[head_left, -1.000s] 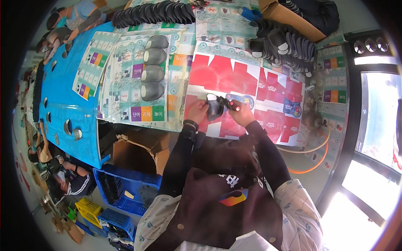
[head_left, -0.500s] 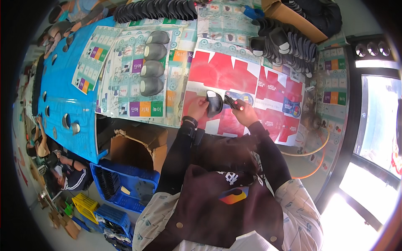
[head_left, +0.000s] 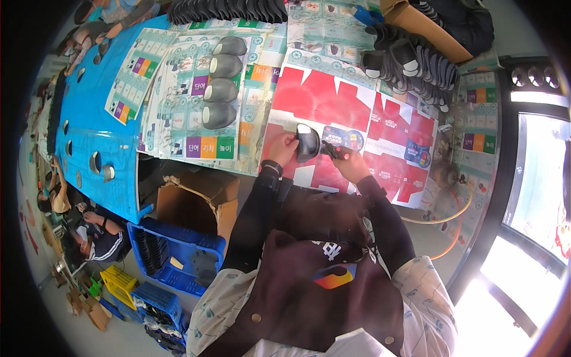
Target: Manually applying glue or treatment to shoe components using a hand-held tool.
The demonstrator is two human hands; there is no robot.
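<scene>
A curved black piece [head_left: 308, 144], shaped like a shoe's toe part with a white patch at its top, lies on a red-and-white printed sheet [head_left: 321, 98]. My left hand [head_left: 282, 149] is closed, its fingertips pinched at the piece's left edge. In my right hand [head_left: 353, 164] is a small black-and-red hand tool [head_left: 336, 152], its dark end just right of the piece; its exact kind is not clear. Up and to the left, several similar dark rounded pieces [head_left: 220, 90] stand in a column on printed sheets.
Stacked black pieces [head_left: 410, 65] lie at the far right beside a cardboard box [head_left: 425, 30]. A blue-covered table [head_left: 98, 143] stretches left. Below it are an open carton [head_left: 199, 199] and a blue crate [head_left: 178, 279]. Thin hoses [head_left: 440, 220] curve at right; other people work at far left.
The whole view has shifted slightly. My left fingers sit a little higher along the piece's edge. The tool in my right hand has tilted down a little.
</scene>
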